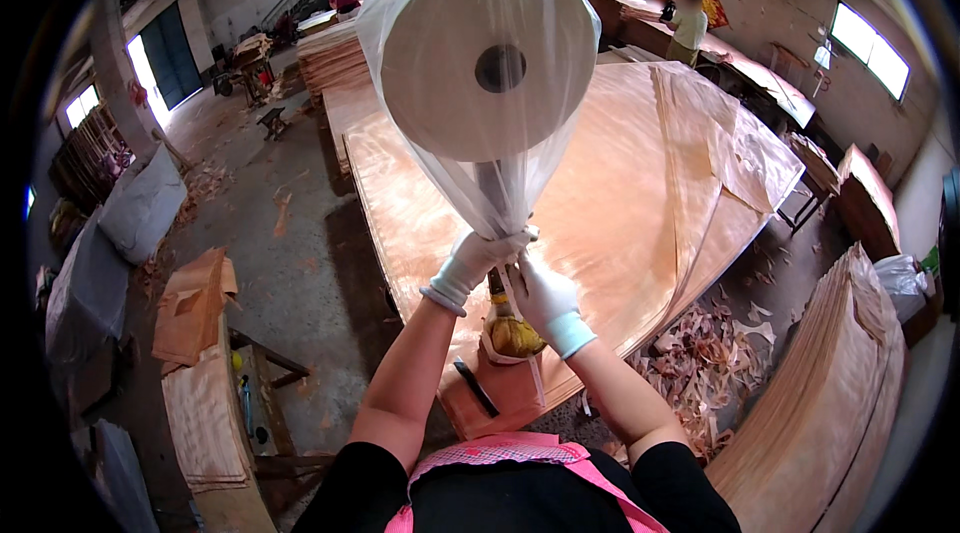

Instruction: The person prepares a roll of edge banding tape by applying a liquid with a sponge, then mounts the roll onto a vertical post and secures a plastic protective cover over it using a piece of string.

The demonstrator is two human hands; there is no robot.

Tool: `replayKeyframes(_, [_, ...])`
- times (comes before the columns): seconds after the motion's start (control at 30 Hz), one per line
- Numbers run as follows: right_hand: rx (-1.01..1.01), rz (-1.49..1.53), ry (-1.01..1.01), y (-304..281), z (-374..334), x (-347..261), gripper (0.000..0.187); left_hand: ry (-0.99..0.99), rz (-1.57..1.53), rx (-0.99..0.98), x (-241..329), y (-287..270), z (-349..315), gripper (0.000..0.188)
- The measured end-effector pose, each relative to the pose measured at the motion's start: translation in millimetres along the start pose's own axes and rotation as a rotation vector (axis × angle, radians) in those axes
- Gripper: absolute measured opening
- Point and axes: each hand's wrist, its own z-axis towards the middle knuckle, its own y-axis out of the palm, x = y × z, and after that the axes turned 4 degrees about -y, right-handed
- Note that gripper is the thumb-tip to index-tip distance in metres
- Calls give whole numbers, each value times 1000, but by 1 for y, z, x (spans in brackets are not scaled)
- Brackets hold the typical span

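Observation:
A large pale disc [430,83] with a dark round centre is inside a clear plastic bag [510,178], directly in front of me. The bag narrows downward to a gathered lower end. My left hand [482,261], in a white glove, is closed around that gathered plastic. Just beside it, my right hand [546,295], also gloved, is closed with its fingertips at the bunched end, where a thin strip hangs down. Below the hands, a container with a yellow-brown lumpy thing [514,337] stands on the veneer. A narrow black strip [476,388] lies near the front edge.
A wide stack of thin wood veneer sheets [600,183] spreads before me. More veneer stacks stand at the right [820,393] and left [205,423]. Veneer scraps [700,368] litter the floor at right. A person [688,28] stands at the far right.

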Motion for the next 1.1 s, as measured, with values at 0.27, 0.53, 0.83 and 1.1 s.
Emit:
replayKeyframes(0.27, [-95,1195,578,-57,4,32,57,-32,-22,41,-4,4,3,45])
replayKeyframes(0.53, [13,955,396,-55,9,33,65,-48,26,38,-4,16,0,48])
replayKeyframes(0.83, [29,318,4,-49,26,14,62,-32,53,82,-5,14,-3,47])
replayKeyframes(1.1, [-278,549,350,-70,14,28,31,7,34,73,-10,11,-3,46])
